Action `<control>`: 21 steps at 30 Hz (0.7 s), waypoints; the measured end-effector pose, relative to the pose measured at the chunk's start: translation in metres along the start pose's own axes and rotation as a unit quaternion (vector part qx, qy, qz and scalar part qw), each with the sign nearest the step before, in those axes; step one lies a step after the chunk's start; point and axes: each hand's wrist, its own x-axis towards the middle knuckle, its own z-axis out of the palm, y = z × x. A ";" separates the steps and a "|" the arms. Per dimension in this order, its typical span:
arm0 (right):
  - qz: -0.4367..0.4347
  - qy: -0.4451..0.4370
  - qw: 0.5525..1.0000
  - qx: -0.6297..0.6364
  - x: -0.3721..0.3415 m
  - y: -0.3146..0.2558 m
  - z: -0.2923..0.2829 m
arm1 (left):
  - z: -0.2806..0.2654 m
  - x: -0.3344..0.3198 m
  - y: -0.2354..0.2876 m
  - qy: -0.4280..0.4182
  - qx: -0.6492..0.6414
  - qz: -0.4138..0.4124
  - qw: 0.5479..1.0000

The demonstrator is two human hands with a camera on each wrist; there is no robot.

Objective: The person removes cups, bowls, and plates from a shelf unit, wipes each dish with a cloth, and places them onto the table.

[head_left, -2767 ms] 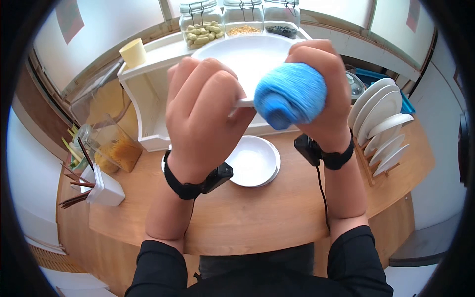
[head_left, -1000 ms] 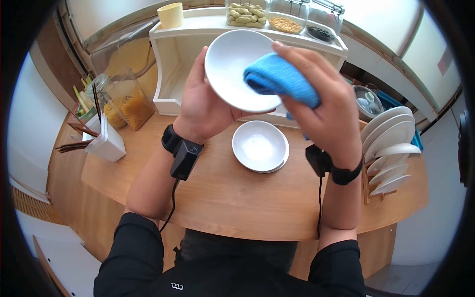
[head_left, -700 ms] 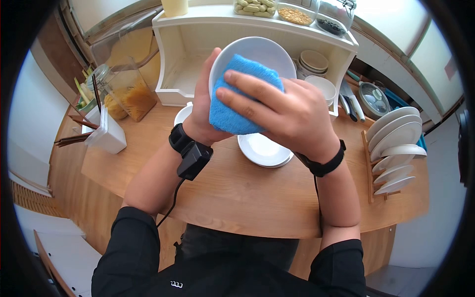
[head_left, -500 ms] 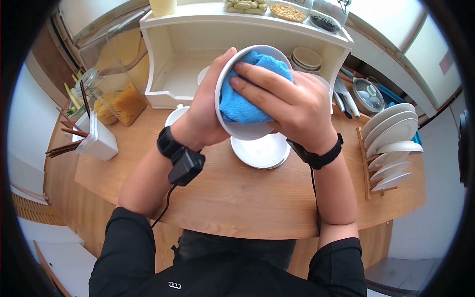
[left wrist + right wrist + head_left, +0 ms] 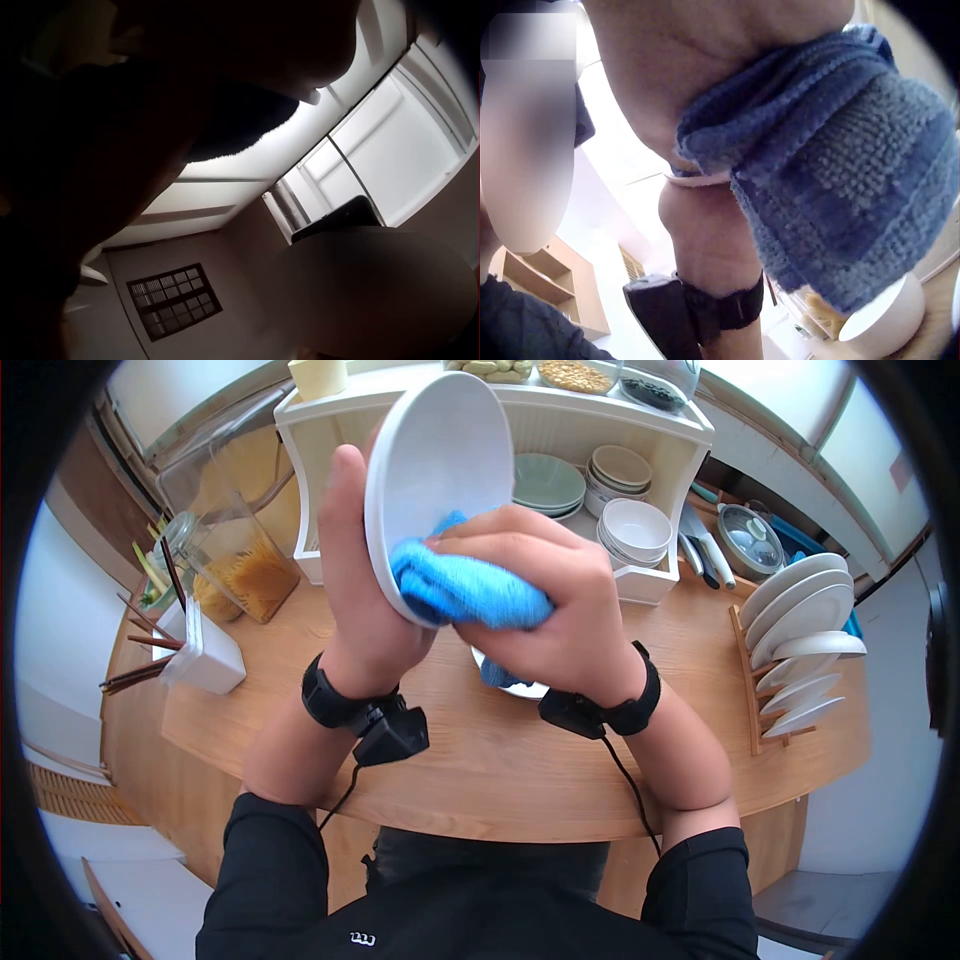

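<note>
In the head view a white bowl [image 5: 450, 470] is held tilted on its side above the table, its inside turned to the right. My left hand [image 5: 370, 590] grips it from the left and below, the thumb upright beside the rim. My right hand [image 5: 545, 595] pinches a bunched blue cloth [image 5: 475, 585], which lies over the bowl's near lower rim. The cloth [image 5: 847, 172] hangs in folds below my right hand [image 5: 727, 60] in the right wrist view. The left wrist view is dark, with the cloth's fuzzy edge showing.
Below the hands, a white dish, mostly hidden, lies on the wooden table [image 5: 480, 780]. A white shelf [image 5: 650, 585] with stacked bowls [image 5: 637, 528] stands behind. Plates [image 5: 800, 615] fill a rack at the right, near knives [image 5: 708, 550]. A chopstick holder [image 5: 208, 650] stands left.
The bowl has moved up and left and turned more onto its side. The right hand has drawn the cloth from inside the bowl down to its lower rim.
</note>
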 end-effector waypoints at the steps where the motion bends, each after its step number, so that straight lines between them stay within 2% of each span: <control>1: -0.041 0.001 0.999 -0.033 0.002 -0.002 -0.002 | -0.012 0.004 0.002 -0.104 -0.077 -0.027 0.991; 2: -0.079 0.002 0.995 -0.067 0.004 -0.005 -0.006 | -0.016 0.006 -0.001 -0.108 -0.076 -0.030 0.991; 3: -0.078 0.005 0.994 -0.070 0.005 -0.005 -0.012 | -0.018 0.009 -0.005 -0.167 -0.177 -0.119 0.963; 4: -0.156 0.023 0.967 -0.201 0.008 -0.002 -0.020 | -0.018 0.010 -0.007 -0.220 -0.275 -0.205 0.913; 5: -0.229 0.037 0.916 -0.328 0.012 0.003 -0.028 | -0.013 0.009 -0.013 -0.195 -0.278 -0.209 0.917; 6: -0.288 0.058 0.878 -0.379 0.017 0.013 -0.037 | -0.005 0.006 -0.012 -0.195 -0.282 -0.212 0.915; 7: -0.294 0.071 0.861 -0.408 0.019 0.019 -0.045 | 0.007 0.002 -0.004 -0.128 -0.168 -0.222 0.952; 8: -0.301 0.083 0.844 -0.436 0.019 0.022 -0.050 | 0.014 0.000 0.002 -0.060 -0.049 -0.227 0.971; 9: -0.271 0.086 0.843 -0.456 0.017 0.021 -0.052 | 0.008 0.001 0.006 -0.096 0.029 -0.220 0.970; 10: -0.269 0.084 0.843 -0.457 0.015 0.019 -0.050 | 0.006 0.002 0.005 -0.096 0.026 -0.221 0.970; 13: -0.032 0.040 0.932 -0.358 0.008 0.005 -0.034 | 0.000 0.006 -0.001 -0.117 -0.003 -0.141 0.983; 14: -0.030 0.038 0.933 -0.356 0.006 0.002 -0.028 | -0.003 0.006 -0.003 -0.122 -0.012 -0.116 0.986; 16: 0.043 -0.032 0.983 -0.174 0.003 -0.003 -0.017 | -0.008 0.008 -0.008 -0.135 -0.028 -0.064 0.988; 17: 0.073 -0.056 0.985 -0.147 0.003 -0.007 -0.014 | -0.010 0.008 -0.010 -0.142 -0.036 -0.038 0.989; 18: 0.073 -0.056 0.985 -0.145 0.003 -0.006 -0.013 | -0.012 0.008 -0.011 -0.148 -0.042 -0.011 0.988; 20: 0.051 -0.020 0.998 -0.037 0.004 -0.004 -0.013 | -0.015 0.006 -0.010 -0.160 -0.055 0.041 0.985; 21: 0.036 -0.014 0.999 -0.034 0.005 -0.004 -0.018 | -0.010 0.004 -0.011 -0.120 -0.006 -0.018 0.993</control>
